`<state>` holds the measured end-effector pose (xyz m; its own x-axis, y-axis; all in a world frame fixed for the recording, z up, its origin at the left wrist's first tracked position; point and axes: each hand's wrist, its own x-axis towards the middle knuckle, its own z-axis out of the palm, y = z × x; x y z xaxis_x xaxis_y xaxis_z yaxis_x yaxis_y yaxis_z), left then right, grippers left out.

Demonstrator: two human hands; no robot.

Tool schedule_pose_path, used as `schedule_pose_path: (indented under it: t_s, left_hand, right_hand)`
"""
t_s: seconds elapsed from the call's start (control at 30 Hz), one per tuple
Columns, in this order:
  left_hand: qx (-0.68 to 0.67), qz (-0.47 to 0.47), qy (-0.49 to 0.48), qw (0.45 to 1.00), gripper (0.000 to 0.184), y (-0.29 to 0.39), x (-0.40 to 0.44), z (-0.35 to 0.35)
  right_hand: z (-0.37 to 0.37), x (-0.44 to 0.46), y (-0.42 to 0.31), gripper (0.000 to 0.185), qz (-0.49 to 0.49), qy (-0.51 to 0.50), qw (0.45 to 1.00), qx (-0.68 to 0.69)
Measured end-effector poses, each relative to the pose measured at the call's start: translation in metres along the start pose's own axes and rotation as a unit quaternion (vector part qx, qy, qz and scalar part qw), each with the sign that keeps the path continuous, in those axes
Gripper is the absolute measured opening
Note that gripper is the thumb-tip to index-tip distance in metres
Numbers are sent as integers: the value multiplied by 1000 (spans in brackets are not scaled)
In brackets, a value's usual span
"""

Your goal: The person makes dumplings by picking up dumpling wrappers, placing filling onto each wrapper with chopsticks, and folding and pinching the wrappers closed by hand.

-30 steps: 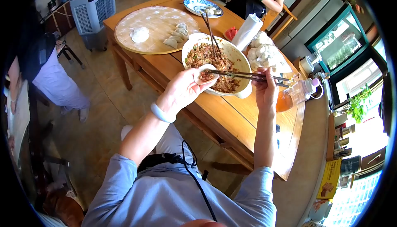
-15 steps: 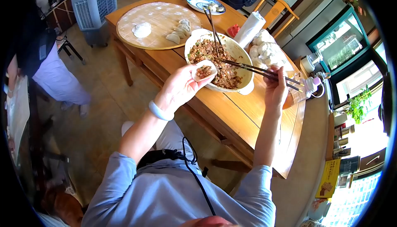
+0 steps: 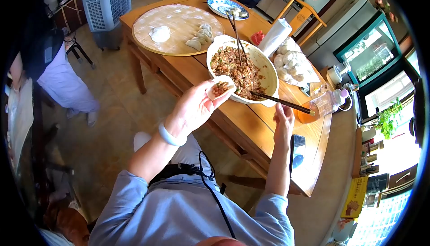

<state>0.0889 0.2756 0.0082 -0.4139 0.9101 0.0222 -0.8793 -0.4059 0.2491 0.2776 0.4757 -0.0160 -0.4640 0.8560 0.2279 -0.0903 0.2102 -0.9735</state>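
Note:
My left hand (image 3: pixel 193 108) holds up a round dumpling wrapper (image 3: pixel 228 85) with a lump of meat filling (image 3: pixel 220 89) on it, in front of the mixing bowl's near left rim. The white bowl (image 3: pixel 264 64) contains chopped filling (image 3: pixel 237 69). One pair of dark chopsticks (image 3: pixel 289 103) slants out over the bowl's near right rim. Just below these chopsticks is my right hand (image 3: pixel 283 119), its fingers curled together, with nothing visible in them. A second pair of chopsticks (image 3: pixel 234 31) stands in the filling.
Folded dumplings (image 3: pixel 199 40) and a dough piece (image 3: pixel 160 34) lie on a floured round board (image 3: pixel 179 15). Behind are a blue-and-white plate (image 3: pixel 219 4) and a bag (image 3: pixel 292 64). A bottle (image 3: pixel 323 105) and phone (image 3: pixel 298 149) lie at right. Two people stand nearby.
My right hand has let go of the chopsticks and moved down and left; they now lean on the bowl rim. My left hand still holds the filled wrapper, tilted slightly more.

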Motion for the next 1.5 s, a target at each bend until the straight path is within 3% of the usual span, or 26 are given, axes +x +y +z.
schedule_pose_path:
  t_s: [0.07,0.13,0.2,0.27,0.33,0.4,0.57,0.67,0.9,1.0,1.2,1.5]
  left_hand:
    - [-3,3,-1,1000,33,0,-5,-3]
    - [-2,1,5,1000,31,-1,-8,-4]
    - [-13,-11,12,1000,27,-6,-12,-5]
    - [19,-7,12,1000,29,-11,-19,-2]
    - [31,-28,-2,999,36,-13,-25,-7]
    - [33,-36,5,999,36,-15,-30,-15]
    - [28,-22,-1,999,34,-13,-36,-23]
    - [17,-23,2,1000,33,-17,-39,-23]
    - [44,-19,25,999,30,-15,-40,-27]
    - [59,-9,16,998,29,-14,-41,-29]
    - [77,9,40,996,28,-15,-42,-35]
    - [115,40,27,992,25,-18,-46,-35]
  right_hand:
    - [4,-26,-1,18,48,3,999,18]
    - [23,-53,-9,12,1,-31,999,-14]
    - [42,-67,-18,8,-138,-66,983,-104]
    - [64,-73,-51,13,-286,-84,918,-263]
    - [78,-66,-50,22,-426,-103,850,-292]
    - [87,-62,-49,24,-485,-125,801,-329]
    - [100,-64,-44,30,-555,-177,740,-336]
    - [100,-66,-42,30,-572,-191,717,-349]
    - [103,-66,-29,28,-543,-144,774,-294]
    - [101,-64,-20,38,-568,-150,744,-317]
    - [107,-67,-11,34,-596,-174,734,-277]
    - [111,-63,-19,23,-509,-150,816,-230]
